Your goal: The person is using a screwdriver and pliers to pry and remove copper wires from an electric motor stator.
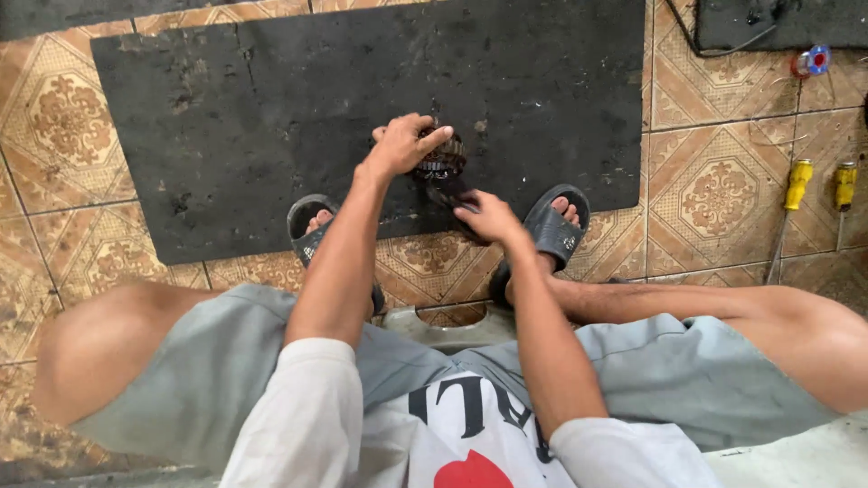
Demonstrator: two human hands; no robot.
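A small dark wound motor part point(441, 161) stands on the black rubber mat point(271, 117), between the 2 sandalled feet. The left hand point(402, 145) clasps its top; the right hand point(488, 217) grips a dark tool point(449, 193) against its base. Judging by this, a steady top hold matters, with pressure kept low.
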